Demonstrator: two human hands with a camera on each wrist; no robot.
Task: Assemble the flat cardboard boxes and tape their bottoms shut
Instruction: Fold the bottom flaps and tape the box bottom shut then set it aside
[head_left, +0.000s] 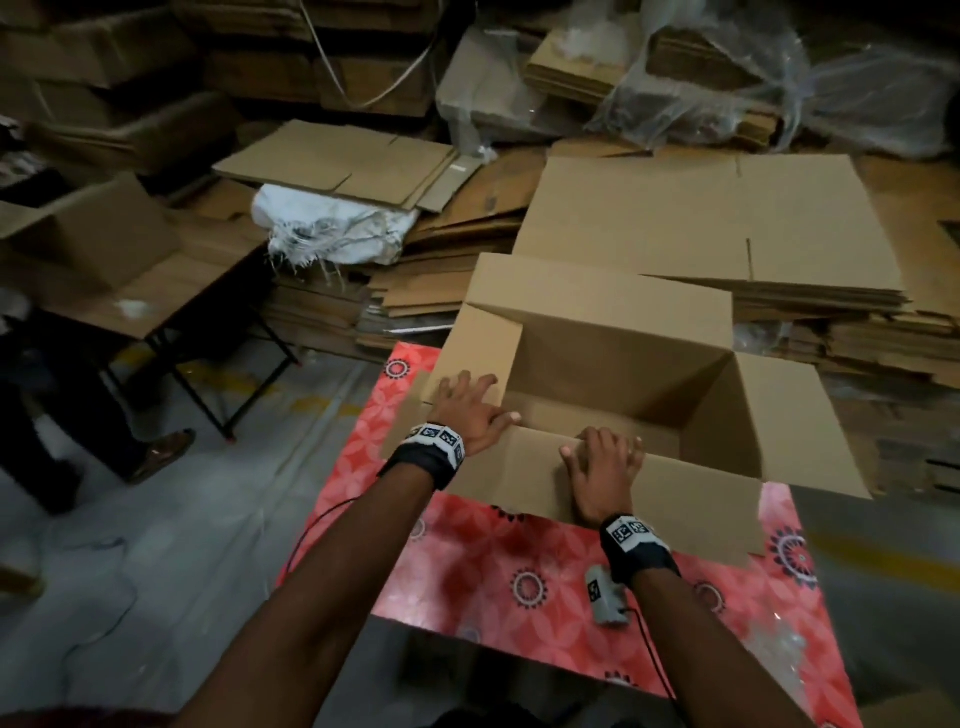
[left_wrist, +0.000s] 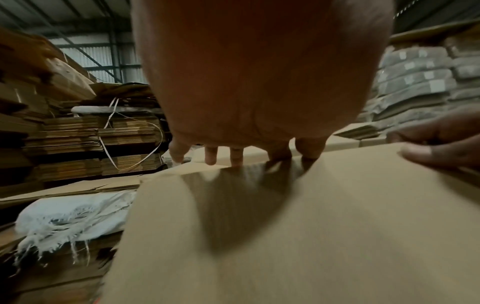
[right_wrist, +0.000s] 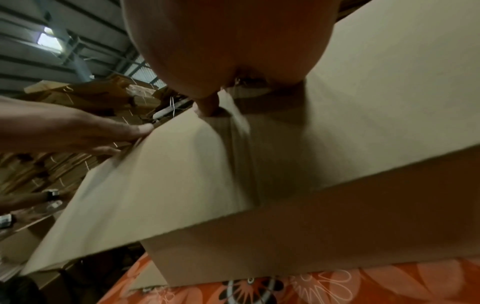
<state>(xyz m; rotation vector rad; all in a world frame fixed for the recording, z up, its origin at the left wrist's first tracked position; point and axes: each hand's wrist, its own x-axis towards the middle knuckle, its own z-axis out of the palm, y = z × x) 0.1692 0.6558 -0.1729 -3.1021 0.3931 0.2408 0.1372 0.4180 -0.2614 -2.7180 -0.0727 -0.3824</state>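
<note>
A brown cardboard box (head_left: 623, 374) stands open side up on the red flower-patterned table (head_left: 519, 561), all its top flaps spread outward. My left hand (head_left: 470, 402) lies flat with spread fingers on the left flap (head_left: 478, 343), its thumb at the box's near-left corner. In the left wrist view the fingertips (left_wrist: 233, 156) press the flap (left_wrist: 285, 226). My right hand (head_left: 602, 467) rests palm down on the near flap (head_left: 691, 499), fingers reaching its fold line. The right wrist view shows a finger (right_wrist: 207, 105) pressing that flap (right_wrist: 182, 174). No tape is in view.
A tall stack of flat boxes (head_left: 701, 218) lies right behind the table. More flattened cardboard and a white sack (head_left: 332, 223) are at the back left. A folding table (head_left: 156, 296) with an assembled box (head_left: 88, 234) stands left, beside another person's shoe (head_left: 161, 452).
</note>
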